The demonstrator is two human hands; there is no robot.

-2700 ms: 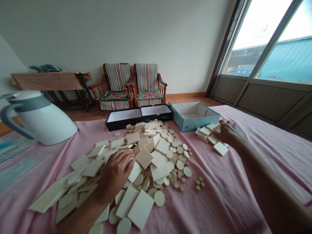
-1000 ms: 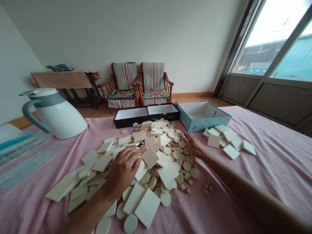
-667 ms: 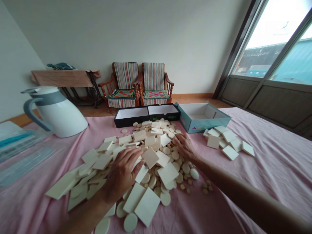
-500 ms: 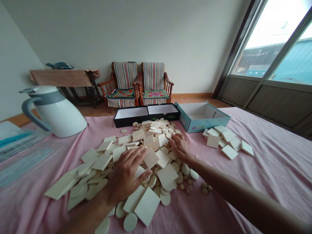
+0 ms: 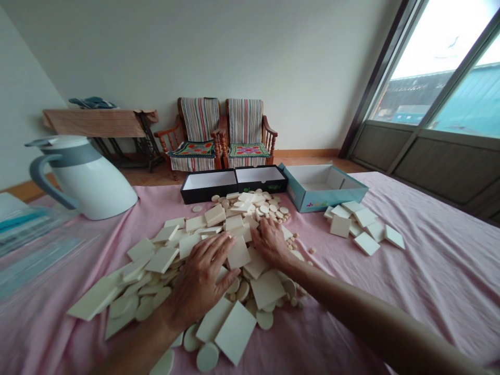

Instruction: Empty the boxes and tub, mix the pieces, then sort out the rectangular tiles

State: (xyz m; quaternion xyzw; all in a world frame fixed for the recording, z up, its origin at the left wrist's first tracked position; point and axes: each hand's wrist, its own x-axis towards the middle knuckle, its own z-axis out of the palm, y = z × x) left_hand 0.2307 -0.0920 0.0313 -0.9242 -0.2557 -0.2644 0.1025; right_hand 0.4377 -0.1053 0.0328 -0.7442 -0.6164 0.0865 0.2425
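The fingers (image 5: pixel 217 245) of the left hand (image 5: pixel 199 278) are lying palm side down over the pile, a little spread and gently bent, with the thumb standing apart; they are not closing on any piece that I can see. The fingers of the right hand (image 5: pixel 271 240) are bending closer together and touching the pile just to the right; their tips are partly hidden, so I cannot tell if they are holding something. Between the two hands one pale square wooden-looking tile (image 5: pixel 238 253) is lying tilted.

Around them the loose pile of pale tiles and discs (image 5: pixel 189 245) is spreading over the bench covered by pink cloth (image 5: pixel 410 302), mainly toward the left and near side. Small pale rounded pieces (image 5: pixel 289 242) are lying just right of the right hand. Farther right, a separate group of pale square tiles (image 5: pixel 366 243) is resting near a light-blue cardboard box (image 5: pixel 330 199). Black cardboard trays with white insides (image 5: pixel 209 196) are standing behind the pile, and a white jug with grey handle (image 5: pixel 101 187) is standing at far left.

In my judgement, if the right hand is pressing too strongly, the leaning tiles may slide and the small pieces may scatter. Dragging on the wrinkled cloth could also disturb the jug.
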